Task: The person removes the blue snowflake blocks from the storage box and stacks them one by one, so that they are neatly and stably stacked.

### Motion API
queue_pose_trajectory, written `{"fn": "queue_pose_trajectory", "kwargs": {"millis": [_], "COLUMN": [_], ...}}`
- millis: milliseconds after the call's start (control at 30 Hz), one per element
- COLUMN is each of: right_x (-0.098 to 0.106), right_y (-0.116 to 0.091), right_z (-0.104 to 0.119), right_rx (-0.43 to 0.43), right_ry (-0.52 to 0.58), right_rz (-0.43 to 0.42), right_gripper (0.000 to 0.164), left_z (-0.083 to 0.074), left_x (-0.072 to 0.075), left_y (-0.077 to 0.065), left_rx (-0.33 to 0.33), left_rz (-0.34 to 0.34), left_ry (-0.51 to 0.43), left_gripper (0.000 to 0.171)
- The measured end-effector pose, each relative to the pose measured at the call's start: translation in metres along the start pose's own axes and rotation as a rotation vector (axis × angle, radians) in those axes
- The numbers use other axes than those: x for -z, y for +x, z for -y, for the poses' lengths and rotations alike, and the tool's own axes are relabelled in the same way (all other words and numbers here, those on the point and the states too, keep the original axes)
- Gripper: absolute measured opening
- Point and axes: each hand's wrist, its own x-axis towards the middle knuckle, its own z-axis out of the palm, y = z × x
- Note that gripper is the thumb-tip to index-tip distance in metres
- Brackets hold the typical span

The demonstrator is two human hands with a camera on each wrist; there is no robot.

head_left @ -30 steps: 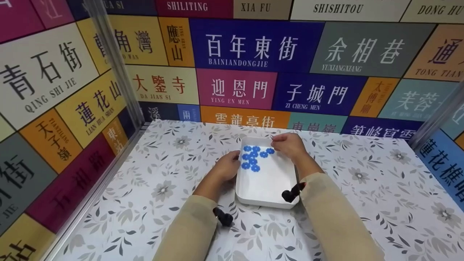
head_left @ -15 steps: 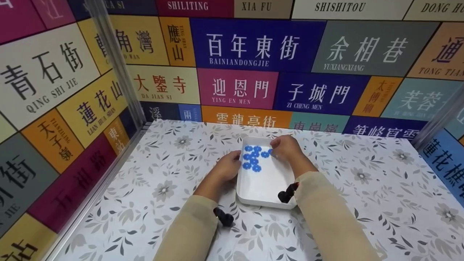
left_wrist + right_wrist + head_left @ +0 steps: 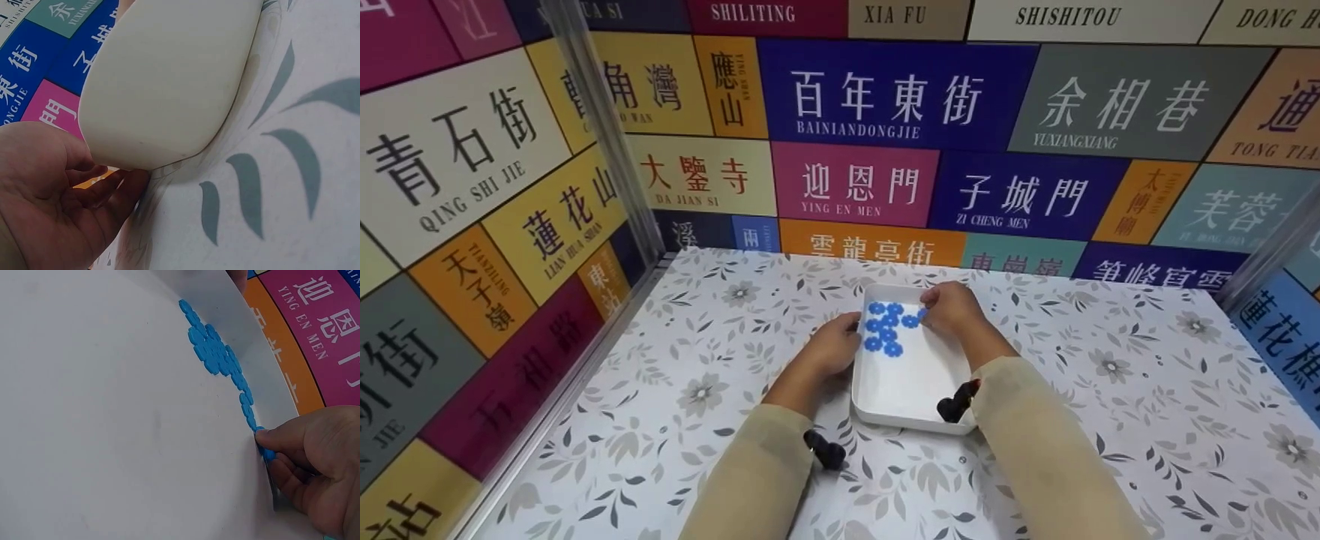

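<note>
A shallow white tray (image 3: pixel 911 382) stands on the table, with several blue flower-shaped plastic pieces (image 3: pixel 887 335) lying flat and close together toward its far left. My left hand (image 3: pixel 832 346) holds the tray's left side; in the left wrist view its fingertips meet the bottom edge of the tray wall (image 3: pixel 163 84). Inside the far right part of the tray, my right hand (image 3: pixel 954 309) pinches one blue flower-shaped piece (image 3: pixel 268 454) between thumb and fingers. From that piece, the others (image 3: pixel 211 351) run in a line to a denser cluster in the right wrist view.
A white tablecloth (image 3: pixel 701 394) with grey leaves and flowers covers the table around the tray. Walls of coloured street-name panels (image 3: pixel 892 94) close off the back and the left. A small black device (image 3: pixel 825 450) sits at each wrist.
My right hand has come from the tray's far right rim slightly down and inward, and its fingers now pinch the rightmost blue piece. My left hand stays on the tray's side.
</note>
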Motion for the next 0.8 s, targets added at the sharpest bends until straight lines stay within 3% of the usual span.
{"fn": "queue_pose_trajectory", "kwargs": {"millis": [233, 433, 800], "right_x": [0.003, 0.008, 0.031], "right_y": [-0.005, -0.010, -0.048], "right_z": [0.004, 0.008, 0.006], "right_rx": [0.021, -0.012, -0.066], "right_ry": [-0.007, 0.012, 0.331], "right_rz": [-0.014, -0.018, -0.054], "right_gripper": [0.036, 0.028, 0.034], "left_z": [-0.001, -0.002, 0.000], "left_x": [0.000, 0.000, 0.000], "left_y": [0.000, 0.000, 0.001], "left_rx": [0.004, 0.032, -0.030], "left_rz": [0.004, -0.003, -0.009], "left_ry": [0.014, 0.024, 0.008], "left_gripper": [0.054, 0.055, 0.054]}}
